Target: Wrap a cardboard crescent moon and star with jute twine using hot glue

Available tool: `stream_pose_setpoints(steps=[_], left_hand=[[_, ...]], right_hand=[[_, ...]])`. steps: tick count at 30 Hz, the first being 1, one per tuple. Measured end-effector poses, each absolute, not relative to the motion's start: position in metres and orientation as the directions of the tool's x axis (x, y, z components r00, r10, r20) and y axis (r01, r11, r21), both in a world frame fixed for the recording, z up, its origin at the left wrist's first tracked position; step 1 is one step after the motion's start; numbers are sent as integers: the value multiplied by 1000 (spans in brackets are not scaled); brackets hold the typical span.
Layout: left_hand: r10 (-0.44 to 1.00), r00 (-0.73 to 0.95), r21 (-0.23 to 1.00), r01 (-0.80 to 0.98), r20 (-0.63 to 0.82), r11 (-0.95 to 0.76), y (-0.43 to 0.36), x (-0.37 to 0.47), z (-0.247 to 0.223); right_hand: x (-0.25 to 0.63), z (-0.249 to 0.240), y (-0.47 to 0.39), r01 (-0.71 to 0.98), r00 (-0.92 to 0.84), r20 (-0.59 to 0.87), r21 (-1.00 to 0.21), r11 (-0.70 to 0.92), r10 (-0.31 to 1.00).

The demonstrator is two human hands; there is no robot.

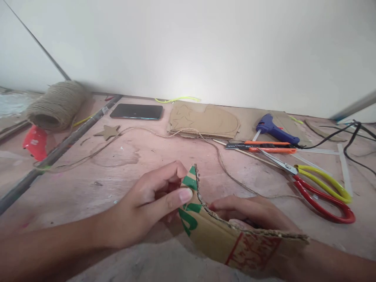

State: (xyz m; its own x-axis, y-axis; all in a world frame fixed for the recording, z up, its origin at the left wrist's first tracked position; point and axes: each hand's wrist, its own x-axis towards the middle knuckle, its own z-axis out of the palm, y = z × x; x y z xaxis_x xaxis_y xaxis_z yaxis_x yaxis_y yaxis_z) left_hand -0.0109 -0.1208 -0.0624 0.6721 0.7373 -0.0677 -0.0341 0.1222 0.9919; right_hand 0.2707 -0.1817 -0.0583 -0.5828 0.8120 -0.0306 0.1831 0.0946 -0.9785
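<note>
A curved, crescent-like piece of cardboard (211, 231) with green and red print stands on edge at the front, its corrugated rim facing up. My left hand (152, 199) pinches it near the pointed upper end, thumb on the printed face. Behind the curve is my right hand (249, 211), its fingers bent against the back of the piece and partly hidden by it. Twine (223, 164) runs loosely across the table just beyond both hands. Scissors (320, 192) with red and yellow handles lie to the right of my right hand.
At the back are a phone (136, 111), stacked cardboard (205, 119) with drawn outlines, and a blue glue gun (276, 129) with a black cord. An orange cutter (261, 146) lies before it. A twine roll (55, 103) and cardboard star (108, 132) are left.
</note>
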Motion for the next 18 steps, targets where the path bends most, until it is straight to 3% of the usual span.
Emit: stream_pose_setpoints(steps=[3, 6, 12, 18], left_hand=[[708, 689, 964, -53, -155, 262, -119, -8, -62], [710, 694, 980, -37, -116, 195, -115, -4, -61], [727, 686, 997, 70, -26, -31, -117, 3, -54], [613, 779, 983, 181, -135, -13, -136, 11, -53]], right_hand=[[274, -57, -181, 184, -605, 81, -954, 238, 792], [275, -59, -181, 202, -598, 157, -920, 337, 786], [271, -60, -180, 222, -560, -1, -963, 149, 828], [269, -58, -186, 274, -597, -56, -952, 138, 801]])
